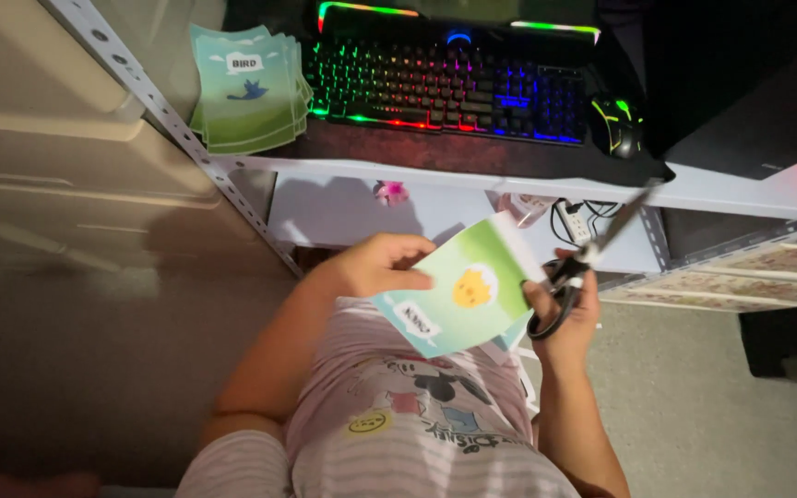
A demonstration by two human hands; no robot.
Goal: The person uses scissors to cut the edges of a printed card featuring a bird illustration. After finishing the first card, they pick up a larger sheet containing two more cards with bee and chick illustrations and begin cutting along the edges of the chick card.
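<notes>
Glossy green card [463, 297] pinched in left hand [375, 265]; right hand [566, 309] grip holds black-handled scissors [583, 263]

A stack of cards [249, 88] lay on the worktop [472, 157], left of the keyboard [449, 83]; a mouse [618, 124] sat right of it. Below, nearer the person, the left hand [375, 263] held a card [463, 297], with the scissors [583, 263] in the right hand [566, 309] at its right edge.

Dim room, keyboard [449, 78] glowing in rainbow colours — soft focus, deep shadows
</notes>
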